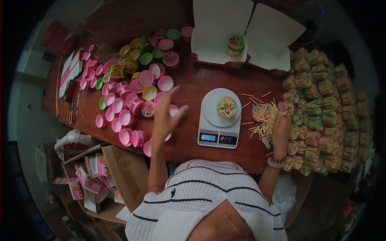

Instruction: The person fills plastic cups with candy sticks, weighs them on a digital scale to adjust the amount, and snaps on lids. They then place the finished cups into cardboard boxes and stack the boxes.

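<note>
My left hand [165, 119] is raised above the table beside a spread of small round pink-lidded tubs [132, 100]. Its fingers are spread, with nothing in them. On the right, my right hand [282, 130] rests against a loose pile of thin pastel sticks [263, 122], its fingers stretched along the pile's edge. Between my hands stands a white kitchen scale [209, 116] with a lit display, its digits too small to read. A small round tub filled with upright sticks [227, 107] sits on its platform.
Bundled sticks [317, 108] are stacked in rows at the far right. A green-lidded tub [235, 46] stands in an open white box [221, 24] at the back. A cardboard carton [126, 174] with folded printed boxes stands at lower left. Scissors [72, 116] lie near the table's left edge.
</note>
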{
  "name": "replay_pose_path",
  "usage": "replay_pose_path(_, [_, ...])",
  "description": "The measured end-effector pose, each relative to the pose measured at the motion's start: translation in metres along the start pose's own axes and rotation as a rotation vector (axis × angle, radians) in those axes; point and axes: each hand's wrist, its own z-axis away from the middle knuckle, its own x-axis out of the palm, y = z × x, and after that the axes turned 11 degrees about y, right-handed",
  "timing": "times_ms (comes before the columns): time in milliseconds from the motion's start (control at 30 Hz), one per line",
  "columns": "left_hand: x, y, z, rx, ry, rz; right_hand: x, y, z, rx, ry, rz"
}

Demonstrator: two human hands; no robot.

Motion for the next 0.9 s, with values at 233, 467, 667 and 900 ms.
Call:
replay_pose_path(233, [-0.051,-0.046,-0.006,-0.068,0.203,-0.314,0.019,0.046,0.019,-0.126,-0.117,0.276])
replay_pose_path(467, [-0.035,-0.057,-0.004,0.089,-0.143,-0.435,-0.011,0.014,0.020,-0.119,-0.168,0.161])
replay_pose_path(667, [-0.029,-0.067,-0.028,0.228,-0.280,-0.466,-0.015,-0.016,0.022,-0.160,-0.087,0.091])
replay_pose_path(900, [-0.032,-0.068,-0.030,0.209,-0.282,-0.516,0.014,-0.041,0.019,-0.219,-0.006,-0.030])
